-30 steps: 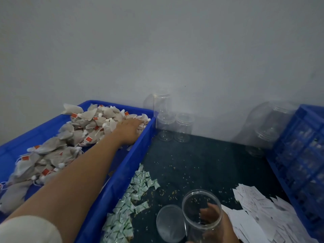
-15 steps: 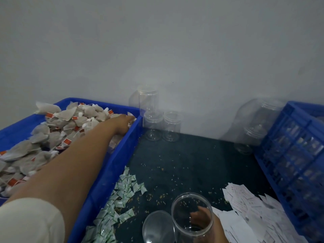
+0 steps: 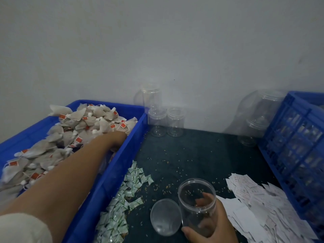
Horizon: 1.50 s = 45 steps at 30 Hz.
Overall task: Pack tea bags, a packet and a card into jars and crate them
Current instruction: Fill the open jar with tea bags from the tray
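Your right hand [image 3: 210,225] is wrapped around an open clear jar [image 3: 197,204], held upright over the dark tabletop [image 3: 192,155], its lid [image 3: 165,217] lying just beside it. Your left hand [image 3: 117,138] is buried among the tea bags [image 3: 87,123] in the blue bin [image 3: 112,179]; you cannot tell whether it grasps any. Green-and-white packets [image 3: 126,193] lie beside the bin, white cards [image 3: 254,204] by the blue crate [image 3: 298,141].

left hand [image 3: 117,137] sunk deeper among tea bags [image 3: 87,123]

Plain pale grey wall [image 3: 175,41] behind, dark green surface [image 3: 192,155] below it, small tan grains [image 3: 168,161] scattered loosely across the surface
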Each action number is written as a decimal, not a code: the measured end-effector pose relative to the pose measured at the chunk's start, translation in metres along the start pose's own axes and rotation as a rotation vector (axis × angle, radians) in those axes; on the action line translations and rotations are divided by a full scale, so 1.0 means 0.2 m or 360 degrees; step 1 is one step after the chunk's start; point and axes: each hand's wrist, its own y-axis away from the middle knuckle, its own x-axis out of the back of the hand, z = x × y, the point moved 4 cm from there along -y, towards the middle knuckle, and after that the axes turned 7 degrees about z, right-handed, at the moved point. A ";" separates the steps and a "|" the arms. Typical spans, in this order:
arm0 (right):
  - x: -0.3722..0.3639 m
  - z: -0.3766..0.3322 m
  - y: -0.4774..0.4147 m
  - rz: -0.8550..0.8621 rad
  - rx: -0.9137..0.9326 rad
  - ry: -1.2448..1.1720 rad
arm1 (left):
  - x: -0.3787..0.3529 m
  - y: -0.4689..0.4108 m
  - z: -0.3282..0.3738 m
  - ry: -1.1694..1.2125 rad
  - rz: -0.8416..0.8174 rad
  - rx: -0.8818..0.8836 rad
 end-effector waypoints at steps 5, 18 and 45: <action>-0.02 -0.01 -0.08 0.0166 -0.0359 -0.0619 | 0.06 -0.05 -0.07 0.0015 0.0607 -0.0085; 0.01 0.05 -0.07 -0.0115 0.0067 0.0073 | 0.00 -0.21 0.04 -0.0061 0.0476 -0.0405; 0.03 0.10 0.03 0.0137 0.0436 0.0095 | 0.21 0.76 -0.26 -0.0002 0.0332 -0.0163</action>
